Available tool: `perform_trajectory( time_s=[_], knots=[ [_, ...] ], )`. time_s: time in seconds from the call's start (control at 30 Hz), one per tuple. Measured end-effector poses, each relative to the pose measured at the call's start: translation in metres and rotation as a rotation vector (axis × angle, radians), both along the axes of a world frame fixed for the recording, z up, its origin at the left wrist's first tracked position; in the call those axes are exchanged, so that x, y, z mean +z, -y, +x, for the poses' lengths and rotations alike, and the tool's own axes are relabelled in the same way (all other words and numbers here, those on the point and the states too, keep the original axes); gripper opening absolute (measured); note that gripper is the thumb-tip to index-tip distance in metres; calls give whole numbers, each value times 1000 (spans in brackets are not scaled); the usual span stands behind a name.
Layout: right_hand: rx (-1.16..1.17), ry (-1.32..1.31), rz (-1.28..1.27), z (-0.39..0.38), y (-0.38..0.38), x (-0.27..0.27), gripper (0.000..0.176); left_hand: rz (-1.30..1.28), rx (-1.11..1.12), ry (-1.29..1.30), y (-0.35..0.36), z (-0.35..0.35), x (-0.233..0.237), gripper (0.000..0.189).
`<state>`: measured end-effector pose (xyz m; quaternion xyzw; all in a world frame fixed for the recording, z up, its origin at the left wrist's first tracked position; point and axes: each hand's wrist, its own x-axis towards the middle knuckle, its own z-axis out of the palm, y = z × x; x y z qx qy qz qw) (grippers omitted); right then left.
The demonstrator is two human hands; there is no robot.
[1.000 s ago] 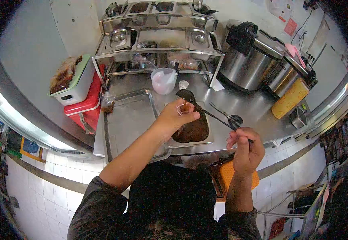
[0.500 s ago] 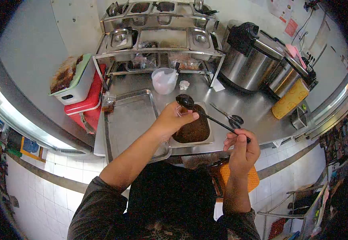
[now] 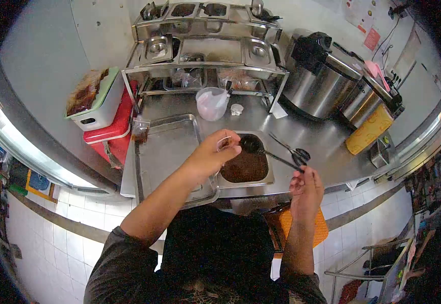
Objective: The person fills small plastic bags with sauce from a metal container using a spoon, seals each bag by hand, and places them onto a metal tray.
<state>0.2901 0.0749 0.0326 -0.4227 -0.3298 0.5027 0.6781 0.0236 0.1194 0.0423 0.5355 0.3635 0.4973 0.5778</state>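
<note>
— Where was the black ladle (image 3: 252, 145) to be found?

— Its bowl was seen above the steel pan (image 3: 267, 181), just beside the fingers of the left hand (image 3: 217, 152). The pan was set at the middle of the counter's (image 3: 327, 144) front edge, with dark contents (image 3: 242, 169) held in it.

— And how was it gripped?

— The handle was pinched near its end by the right hand (image 3: 305, 191), thumb against fingers. A clear cup (image 3: 224, 142) was clasped in the left.

— How was the handling judged?

— As stiff and fairly light, but tip-heavy if loaded; a hold lower down the handle was thought steadier. The cup was taken to be thin and easily squashed, best held lightly by its sides.

— Could the ladle's fill be made out?

— Not fairly: dark was set against dark, and the view was blurred.

— What was noted farther out?

— Black-handled scissors (image 3: 299, 155) right of the pan; a flat tray (image 3: 167, 152) towards the counter's front-left corner; a translucent jug (image 3: 211, 105) before the rack (image 3: 205, 67) at the back edge; large steel pots (image 3: 313, 88) towards the back-right corner.
</note>
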Motion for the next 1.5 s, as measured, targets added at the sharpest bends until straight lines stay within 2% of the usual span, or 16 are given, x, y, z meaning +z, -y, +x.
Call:
perform_trajectory(
  time_s=[0.03,0.13,0.17,0.27,0.33,0.47,0.53,0.57,0.67,0.7,0.8,0.9,1.0,1.27,1.47,1.5],
  knots=[
    [24,76,-43,1,0,-5,18,3,-10,14,3,-3,2,27],
    [51,729,-32,5,0,-14,27,-7,-201,119,0,-15,-1,53],
    [-236,1335,416,5,-4,-12,36,3,-198,118,4,-14,-1,61],
    [-191,1289,498,-16,13,28,41,69,-194,77,36,-3,28,84],
    [81,1085,449,-39,30,46,38,172,-196,-4,50,6,38,97],
    [443,643,311,-60,30,27,28,393,-329,-201,56,8,23,85],
    [393,611,415,-60,29,18,15,381,-290,-279,64,10,19,76],
    [365,620,429,-59,30,15,13,371,-211,-261,66,13,13,51],
    [262,546,429,-64,35,10,7,297,-203,-172,76,12,9,37],
    [214,562,443,-63,34,9,7,350,-111,-147,77,14,5,25],
    [165,550,479,-64,31,7,8,241,10,-108,88,15,2,15],
    [253,586,437,-68,36,18,9,355,161,1,87,18,-4,10],
    [287,708,489,-73,35,24,10,522,172,-223,88,9,7,6],
    [336,782,487,-76,36,15,18,626,216,-349,91,-3,1,10],
    [154,880,462,-67,43,31,31,705,436,-688,73,-73,0,10],
    [142,798,479,-60,43,29,29,576,462,-669,67,-90,-4,11]
  ],
)
